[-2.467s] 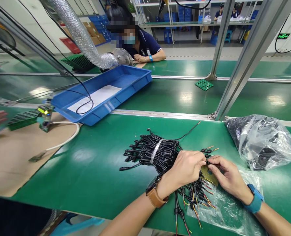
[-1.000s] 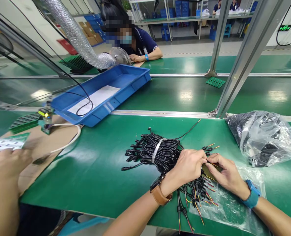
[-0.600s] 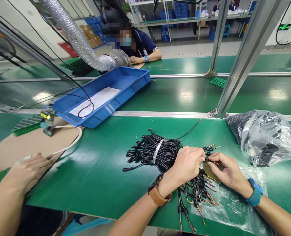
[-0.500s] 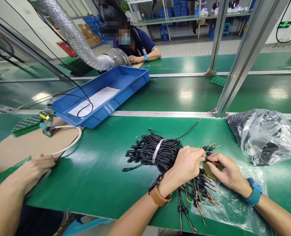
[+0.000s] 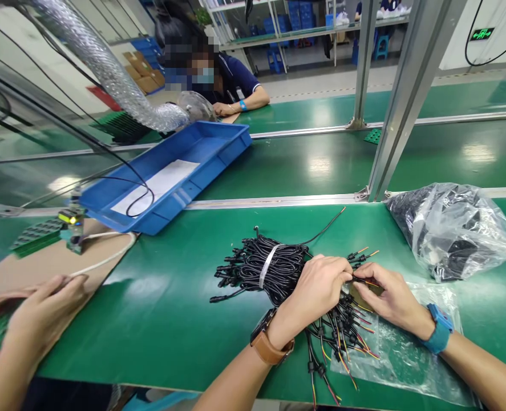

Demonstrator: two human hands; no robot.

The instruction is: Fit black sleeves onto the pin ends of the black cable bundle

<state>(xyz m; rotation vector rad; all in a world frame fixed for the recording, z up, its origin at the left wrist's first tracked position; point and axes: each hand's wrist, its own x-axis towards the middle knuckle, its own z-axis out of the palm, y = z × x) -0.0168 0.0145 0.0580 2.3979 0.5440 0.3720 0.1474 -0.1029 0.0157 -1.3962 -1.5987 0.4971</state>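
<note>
A bundle of black cables (image 5: 253,262), tied with a pale band (image 5: 270,265), lies on the green bench in front of me. My left hand (image 5: 323,285) rests at the bundle's right side, its fingers pinched on a thin black cable. Close beside it, my right hand (image 5: 385,294) pinches the same cable near its coloured wire end, thumb and forefinger together. Below my hands, several cable ends (image 5: 342,337) fan out with black collars and bare red and yellow wires. Under the right hand and these ends lies a flat clear plastic bag (image 5: 411,348).
A clear bag of black parts (image 5: 453,234) sits at the right. A blue tray (image 5: 231,151) holding white paper stands back left. At left, a co-worker's hands (image 5: 49,308) are over brown cardboard (image 5: 107,260). A metal post (image 5: 400,108) rises behind; another person sits across the bench.
The view has shifted slightly. My two hands keep their pinch on the cable, nearly unmoved. The co-worker's hand at left has moved, and a second hand has come into view there.
</note>
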